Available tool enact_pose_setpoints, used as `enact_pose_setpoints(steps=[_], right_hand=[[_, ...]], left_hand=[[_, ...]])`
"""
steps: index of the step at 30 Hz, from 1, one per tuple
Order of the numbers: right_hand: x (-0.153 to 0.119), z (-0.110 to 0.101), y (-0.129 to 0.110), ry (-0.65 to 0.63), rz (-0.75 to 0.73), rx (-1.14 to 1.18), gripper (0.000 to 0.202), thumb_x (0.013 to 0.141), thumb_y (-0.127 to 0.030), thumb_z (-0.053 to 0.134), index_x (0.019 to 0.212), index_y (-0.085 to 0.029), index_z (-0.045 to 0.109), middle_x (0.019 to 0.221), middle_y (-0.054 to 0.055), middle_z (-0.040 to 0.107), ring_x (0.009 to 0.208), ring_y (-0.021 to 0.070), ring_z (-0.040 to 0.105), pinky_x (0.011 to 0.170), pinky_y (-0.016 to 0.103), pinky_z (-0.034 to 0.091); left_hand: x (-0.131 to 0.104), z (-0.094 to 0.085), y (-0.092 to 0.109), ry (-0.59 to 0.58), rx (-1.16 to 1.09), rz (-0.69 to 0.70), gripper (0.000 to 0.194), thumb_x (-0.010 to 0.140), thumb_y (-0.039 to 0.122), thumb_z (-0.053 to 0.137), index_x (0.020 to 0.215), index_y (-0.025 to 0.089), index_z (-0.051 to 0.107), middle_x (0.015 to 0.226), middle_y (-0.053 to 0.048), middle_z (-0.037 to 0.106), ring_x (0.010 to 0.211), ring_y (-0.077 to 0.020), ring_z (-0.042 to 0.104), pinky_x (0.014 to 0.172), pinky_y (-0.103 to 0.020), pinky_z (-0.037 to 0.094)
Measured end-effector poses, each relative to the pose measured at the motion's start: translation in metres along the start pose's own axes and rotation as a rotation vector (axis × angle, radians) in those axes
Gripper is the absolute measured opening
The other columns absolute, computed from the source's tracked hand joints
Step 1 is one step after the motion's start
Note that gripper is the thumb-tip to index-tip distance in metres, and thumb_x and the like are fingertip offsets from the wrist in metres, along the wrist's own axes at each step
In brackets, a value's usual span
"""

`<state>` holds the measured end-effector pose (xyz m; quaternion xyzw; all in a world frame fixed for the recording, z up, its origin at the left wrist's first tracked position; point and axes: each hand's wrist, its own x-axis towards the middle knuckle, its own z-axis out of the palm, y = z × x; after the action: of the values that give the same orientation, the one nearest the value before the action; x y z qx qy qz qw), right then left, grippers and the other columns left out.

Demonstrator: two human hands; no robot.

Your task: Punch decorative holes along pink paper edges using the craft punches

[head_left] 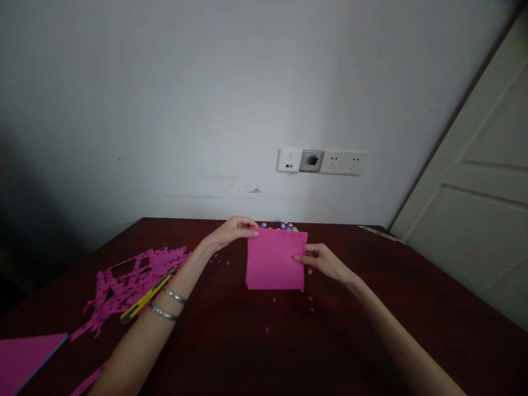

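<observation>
A pink foam or card box shape [275,259] stands upright near the middle of the dark red table; its flat front panel faces me, with small dark marks along the top right edge. My left hand [236,230] pinches its top left corner, thumb in front and fingers behind. At its right edge my right hand [320,260] grips the panel, thumb on the front face and fingers behind. Behind the top edge, small purple and green pieces with white round ends [287,226] show in part. Whatever lies inside or behind the panel is hidden.
A tangle of pink cut-out sheet scraps [136,280] lies at left, with a yellow utility knife [148,296] on it. A pink sheet [28,357] is at the front left. Tiny pink bits [267,329] dot the table [231,357]. A thin strip [379,234] lies back right.
</observation>
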<state>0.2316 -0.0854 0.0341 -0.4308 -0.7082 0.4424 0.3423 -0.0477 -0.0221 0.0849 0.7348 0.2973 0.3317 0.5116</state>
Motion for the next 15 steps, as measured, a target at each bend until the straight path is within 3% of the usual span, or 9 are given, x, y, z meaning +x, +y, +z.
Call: enact_pose_setpoints(steps=[5,7,10,15], right_hand=[[0.002,0.003,0.001,0.186,-0.041,0.061,0.030,0.072,-0.045,0.063,0.078,-0.016,0.065,0.070,0.002,0.061,0.058,0.0120,0.054,0.056,0.027,0.049],[0.003,0.005,0.007,0.231,-0.021,0.075,0.033,0.070,-0.047,0.064,0.078,-0.015,0.065,0.072,0.002,0.063,0.059,0.0130,0.056,0.056,0.028,0.050],[0.004,0.004,0.017,0.231,-0.006,0.080,0.033,0.069,-0.047,0.064,0.074,-0.014,0.064,0.070,0.002,0.063,0.058,0.0131,0.056,0.057,0.029,0.051],[0.000,-0.005,0.023,0.195,0.008,0.081,0.030,0.069,-0.044,0.066,0.073,-0.014,0.065,0.065,0.000,0.059,0.056,0.0111,0.054,0.054,0.026,0.050]], left_hand=[[-0.003,0.011,-0.014,-0.098,-0.058,0.040,0.039,0.067,0.024,0.069,0.104,0.016,0.062,0.100,-0.008,0.064,0.091,-0.0171,0.058,0.085,-0.030,0.042],[-0.002,0.017,-0.025,-0.144,-0.030,0.007,0.034,0.069,0.028,0.068,0.100,0.015,0.063,0.097,-0.008,0.066,0.087,-0.0173,0.059,0.082,-0.031,0.044],[0.000,0.024,-0.040,-0.148,0.069,-0.001,0.023,0.075,0.034,0.061,0.088,0.016,0.067,0.087,-0.006,0.068,0.076,-0.0158,0.060,0.075,-0.029,0.045],[0.002,0.027,-0.048,-0.163,0.122,0.008,0.023,0.076,0.038,0.059,0.082,0.018,0.069,0.082,-0.004,0.068,0.071,-0.0146,0.060,0.071,-0.028,0.046]])
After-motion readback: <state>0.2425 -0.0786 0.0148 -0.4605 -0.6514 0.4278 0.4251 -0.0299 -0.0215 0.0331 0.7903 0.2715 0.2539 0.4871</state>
